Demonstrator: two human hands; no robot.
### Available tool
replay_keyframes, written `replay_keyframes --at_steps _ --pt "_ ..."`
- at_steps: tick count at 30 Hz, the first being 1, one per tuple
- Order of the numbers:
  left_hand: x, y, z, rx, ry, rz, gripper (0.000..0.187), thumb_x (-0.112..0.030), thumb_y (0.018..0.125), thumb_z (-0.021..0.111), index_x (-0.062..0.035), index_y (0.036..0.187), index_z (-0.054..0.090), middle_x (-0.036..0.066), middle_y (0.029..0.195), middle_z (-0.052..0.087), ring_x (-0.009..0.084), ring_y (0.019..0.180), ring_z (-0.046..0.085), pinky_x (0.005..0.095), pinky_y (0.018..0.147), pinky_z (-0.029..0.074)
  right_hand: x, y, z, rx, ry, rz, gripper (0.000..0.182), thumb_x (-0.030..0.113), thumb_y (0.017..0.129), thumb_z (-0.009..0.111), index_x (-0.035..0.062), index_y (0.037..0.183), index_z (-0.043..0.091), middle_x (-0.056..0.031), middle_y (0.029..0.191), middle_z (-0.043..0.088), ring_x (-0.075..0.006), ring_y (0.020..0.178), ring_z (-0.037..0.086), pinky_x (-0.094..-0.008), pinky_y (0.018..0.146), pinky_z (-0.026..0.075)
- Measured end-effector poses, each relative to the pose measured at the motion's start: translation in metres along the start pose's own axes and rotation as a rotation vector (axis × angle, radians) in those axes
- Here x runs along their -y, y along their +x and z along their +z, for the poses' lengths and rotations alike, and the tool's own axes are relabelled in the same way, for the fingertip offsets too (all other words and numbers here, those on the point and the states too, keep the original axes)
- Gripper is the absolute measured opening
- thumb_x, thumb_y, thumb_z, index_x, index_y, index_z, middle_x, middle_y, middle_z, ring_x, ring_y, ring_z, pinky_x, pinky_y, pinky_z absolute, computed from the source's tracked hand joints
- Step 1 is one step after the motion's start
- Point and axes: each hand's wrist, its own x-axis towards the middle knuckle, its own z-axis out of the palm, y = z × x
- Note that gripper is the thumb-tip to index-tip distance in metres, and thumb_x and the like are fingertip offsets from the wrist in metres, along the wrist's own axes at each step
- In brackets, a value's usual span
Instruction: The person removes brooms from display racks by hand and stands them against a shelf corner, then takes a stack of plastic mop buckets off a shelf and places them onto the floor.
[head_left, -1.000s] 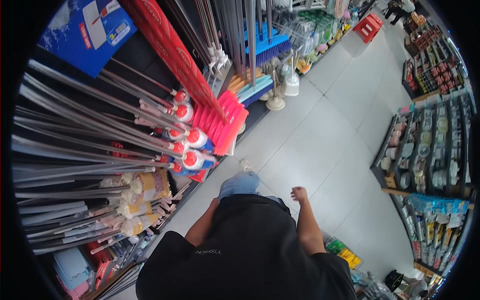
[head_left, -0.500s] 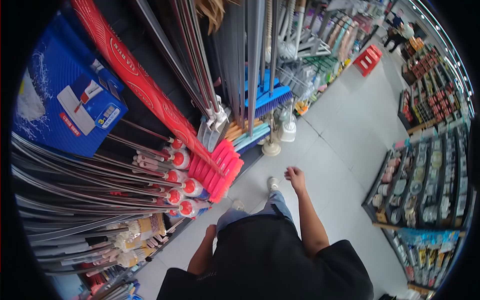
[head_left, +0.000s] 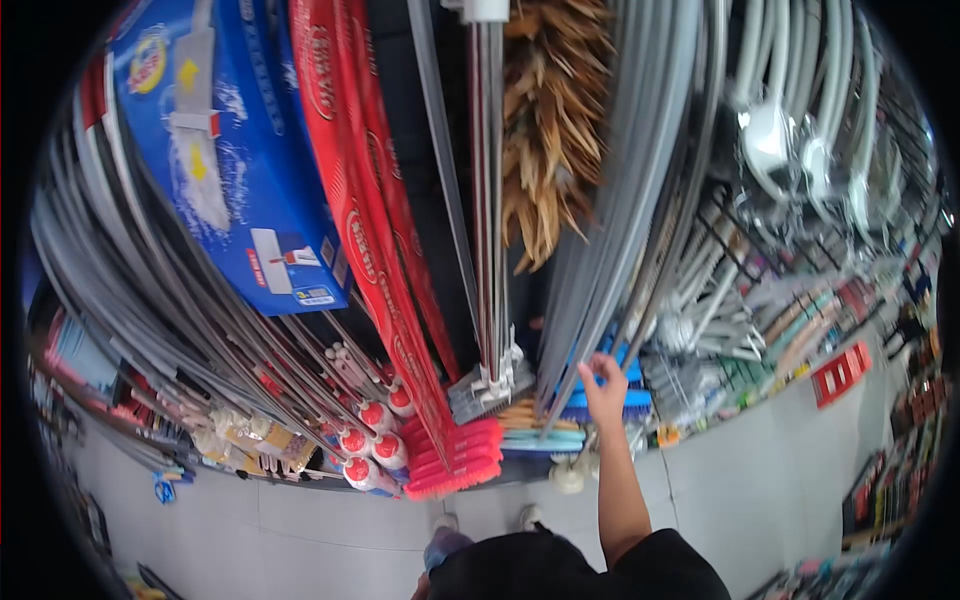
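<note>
I see long grey metal poles (head_left: 630, 190) slanting down to the right hand (head_left: 604, 385); its fingers are curved and parted, but I cannot tell whether they touch the metal. Just beside that hand sit bright blue broom heads (head_left: 638, 399). I get only a sliver of the left hand (head_left: 421, 586), so I cannot tell its state. Further left I have a brown feather duster (head_left: 555, 130), then glossy red-wrapped poles (head_left: 352, 200) ending at pink broom heads (head_left: 470, 458).
</note>
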Motion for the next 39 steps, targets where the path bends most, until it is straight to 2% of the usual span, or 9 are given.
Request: replay_keyframes --at_steps 4,10,11,14,17,24,28,31,39 --pt "-0.042 -0.01 0.004 -0.126 -0.198 -0.046 0.013 -0.02 0.071 0.064 -0.0099 0.077 0.07 0.011 0.08 0.069 0.0237 0.074 0.068 0.0393 0.07 0.053 0.002 0.004 0.008 0.021 -0.006 -0.093 0.026 0.01 0.073 0.076 -0.0013 0.085 0.057 -0.0076 0.079 0.056 -0.0163 0.07 0.054 -0.0281 0.066 0.046" --pt "-0.064 -0.034 0.012 -0.208 -0.303 -0.088 0.014 -0.021 0.072 0.063 -0.0094 0.077 0.07 0.011 0.08 0.069 0.0248 0.075 0.068 0.0398 0.07 0.053 0.009 0.012 0.023 -0.114 -0.065 -0.124 0.036 0.014 0.07 0.077 0.0005 0.096 0.055 -0.0114 0.092 0.055 -0.0235 0.077 0.055 -0.0327 0.07 0.046" --pt "-0.065 -0.038 0.014 -0.215 -0.308 -0.097 0.014 -0.021 0.072 0.063 -0.0093 0.077 0.07 0.012 0.08 0.069 0.025 0.075 0.068 0.0399 0.07 0.053 0.008 0.011 0.025 -0.062 -0.07 -0.083 0.031 0.013 0.075 0.071 -0.0004 0.098 0.055 -0.0152 0.092 0.058 -0.03 0.081 0.058 -0.0368 0.073 0.046" --pt "-0.061 -0.048 0.029 -0.224 -0.326 -0.128 0.015 -0.021 0.073 0.063 -0.009 0.077 0.07 0.012 0.08 0.069 0.0255 0.075 0.068 0.0401 0.07 0.053 0.017 0.011 0.022 0.181 -0.053 0.122 0.026 0.01 0.083 0.063 -0.003 0.104 0.055 -0.0168 0.091 0.061 -0.0256 0.088 0.061 -0.0354 0.079 0.046" --pt "-0.056 -0.051 0.041 -0.223 -0.335 -0.148 0.016 -0.022 0.073 0.062 -0.0087 0.077 0.07 0.012 0.081 0.069 0.0261 0.075 0.067 0.0403 0.071 0.053 0.022 0.012 0.017 0.248 -0.037 0.152 0.025 0.011 0.086 0.058 -0.0041 0.105 0.056 -0.019 0.088 0.062 -0.0291 0.088 0.062 -0.0375 0.08 0.046" --pt "-0.036 -0.052 0.073 -0.23 -0.356 -0.155 0.017 -0.022 0.074 0.062 -0.0081 0.077 0.07 0.014 0.081 0.069 0.0274 0.076 0.067 0.0409 0.071 0.052 0.029 -0.007 0.016 0.058 -0.235 0.013 0.036 0.019 0.088 0.059 -0.003 0.115 0.053 -0.0213 0.109 0.05 -0.0388 0.099 0.053 -0.0434 0.086 0.042" --pt "-0.036 -0.048 0.068 -0.229 -0.36 -0.163 0.018 -0.023 0.074 0.061 -0.0078 0.077 0.07 0.014 0.082 0.069 0.0281 0.077 0.067 0.0412 0.071 0.052 0.03 -0.017 0.021 -0.151 -0.304 -0.193 0.033 0.02 0.091 0.058 -0.0045 0.112 0.053 -0.0129 0.096 0.054 -0.0276 0.083 0.055 -0.0375 0.076 0.043" --pt "-0.034 -0.048 0.072 -0.237 -0.38 -0.166 0.019 -0.023 0.075 0.061 -0.0075 0.077 0.07 0.015 0.082 0.068 0.0286 0.077 0.067 0.0415 0.071 0.052 0.026 -0.025 0.024 -0.079 0.103 0.068 0.031 0.021 0.092 0.058 -0.0027 0.113 0.054 -0.0037 0.079 0.053 -0.012 0.065 0.051 -0.0273 0.058 0.041" --pt "-0.01 -0.061 0.119 -0.241 -0.418 -0.167 0.02 -0.025 0.075 0.06 -0.0068 0.077 0.07 0.016 0.082 0.068 0.0301 0.078 0.067 0.0421 0.071 0.052 0.037 -0.044 0.006 -0.062 0.246 0.226 0.03 0.024 0.09 0.063 -0.0019 0.074 0.061 -0.0002 0.06 0.054 -0.0068 0.057 0.046 -0.0257 0.053 0.038"
